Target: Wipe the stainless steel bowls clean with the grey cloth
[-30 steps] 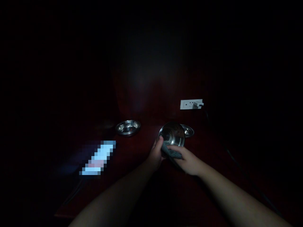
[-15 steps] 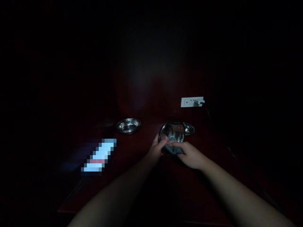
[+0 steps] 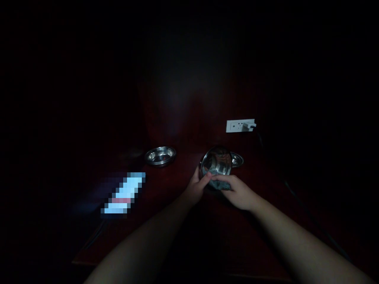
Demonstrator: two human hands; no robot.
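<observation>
A shiny steel bowl [image 3: 218, 157] is held tilted above the dark red table, its opening turned towards me. My left hand [image 3: 196, 187] grips the bowl's left side, thumb over the near rim. My right hand [image 3: 240, 193] is closed on a dark patterned cloth [image 3: 221, 184], which lies against the bowl's lower rim and inner wall. Some right fingers are hidden behind the cloth and bowl. Partly behind the bowl, on the right, sits a small steel dish or lid [image 3: 237, 159].
Another steel bowl [image 3: 160, 156] stands at the left back. A lit phone-like screen [image 3: 124, 195], pixelated, lies left of my arms. On the back panel is a white socket [image 3: 240, 126] with a plug in it. A cable [image 3: 310, 221] runs along the right. Most surroundings are dark.
The held bowl has turned slightly, and the cloth with my right fingers has shifted a little at its rim. Both hands keep their hold.
</observation>
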